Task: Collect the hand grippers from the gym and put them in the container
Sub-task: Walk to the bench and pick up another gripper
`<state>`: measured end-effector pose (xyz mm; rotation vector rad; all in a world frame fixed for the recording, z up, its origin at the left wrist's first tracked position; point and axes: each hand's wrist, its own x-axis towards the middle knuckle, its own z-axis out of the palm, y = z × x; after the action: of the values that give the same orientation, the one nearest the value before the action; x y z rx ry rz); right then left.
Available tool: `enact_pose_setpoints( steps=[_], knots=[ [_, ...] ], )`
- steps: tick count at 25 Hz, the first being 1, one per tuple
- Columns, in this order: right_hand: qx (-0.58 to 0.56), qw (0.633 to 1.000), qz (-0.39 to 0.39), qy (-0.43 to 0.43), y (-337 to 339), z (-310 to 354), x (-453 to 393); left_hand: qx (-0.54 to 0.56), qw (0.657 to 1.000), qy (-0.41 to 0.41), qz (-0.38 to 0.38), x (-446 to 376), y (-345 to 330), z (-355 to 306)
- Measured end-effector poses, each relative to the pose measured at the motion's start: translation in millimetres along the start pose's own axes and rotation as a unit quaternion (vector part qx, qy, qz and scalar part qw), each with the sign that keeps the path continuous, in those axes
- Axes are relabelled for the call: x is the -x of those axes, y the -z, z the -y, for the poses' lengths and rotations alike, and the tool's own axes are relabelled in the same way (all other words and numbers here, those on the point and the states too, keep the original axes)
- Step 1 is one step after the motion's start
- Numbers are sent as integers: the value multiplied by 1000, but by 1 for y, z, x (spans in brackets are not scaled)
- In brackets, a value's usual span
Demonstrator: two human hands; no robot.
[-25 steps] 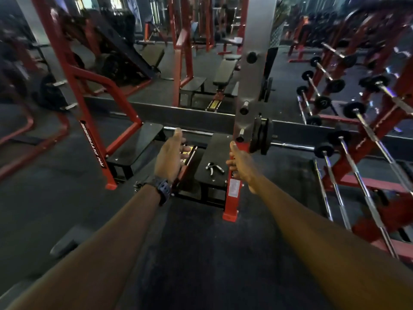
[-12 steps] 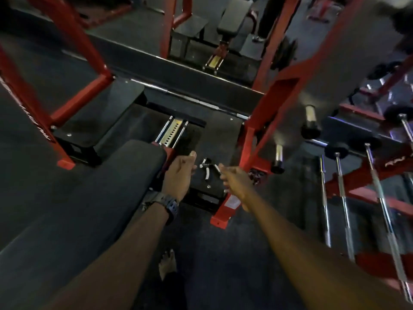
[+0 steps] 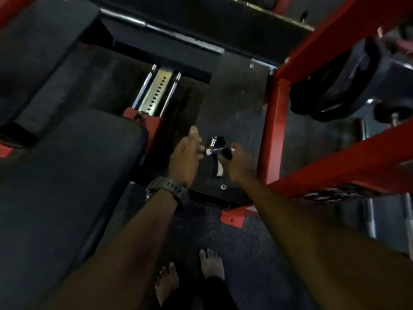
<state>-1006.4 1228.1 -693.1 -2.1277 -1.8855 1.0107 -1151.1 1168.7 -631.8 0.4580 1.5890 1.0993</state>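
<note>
Both hands have closed in on the gripper since half a second ago, and the head camera has dropped lower over the platform. Left to right: black bench pad (image 3: 73, 175) fills the left side, beside the perforated adjuster rail (image 3: 157, 90). Left hand (image 3: 185, 156), watch (image 3: 172, 190) on the wrist, hovers just left of the hand gripper (image 3: 218, 147); fingers look loosely extended toward its chrome spring end and hold nothing clearly, contact too blurred to call. Hand gripper lies on the black footplate (image 3: 237, 97) of the red rack, one pale handle (image 3: 220, 168) trailing toward the camera. Right hand (image 3: 239, 163) sits on its right side, fingers curled down around the black handle, so the grasp looks begun but not lifted. Red upright (image 3: 273, 130) stands just right of that hand, weight plate (image 3: 335, 79) beyond. Container not in view. To do this well: wrap both handles in the right hand so the spring can't splay, lift straight up clear of the upright, keep knuckles off the steel, left hand free to steady. Bare feet (image 3: 211, 264) are below, so don't drop it.
</note>
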Motion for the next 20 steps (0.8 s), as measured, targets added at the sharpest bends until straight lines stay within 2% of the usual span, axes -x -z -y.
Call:
enact_pose_setpoints(
  steps=[3,5,8,10,12,15,20],
  knots=[
    [126,991,-13,38,-44,-25,-51,-17,999,-24,-14,-53,2,30],
    [158,986,-10,42,-52,-30,-68,-4,999,-24,-24,-70,7,37],
    [102,994,15,41,-42,-30,-70,5,999,-30,-40,-68,10,25],
    [-24,998,22,61,-22,-6,-52,15,997,-52,-54,-55,13,-12],
    [-217,973,30,76,7,51,-33,26,994,-87,-69,-35,22,-71],
    [-412,901,53,122,85,190,8,30,978,-187,-87,16,54,-202],
    [-493,796,199,289,265,427,150,42,923,-350,-156,172,147,-447]
  ],
)
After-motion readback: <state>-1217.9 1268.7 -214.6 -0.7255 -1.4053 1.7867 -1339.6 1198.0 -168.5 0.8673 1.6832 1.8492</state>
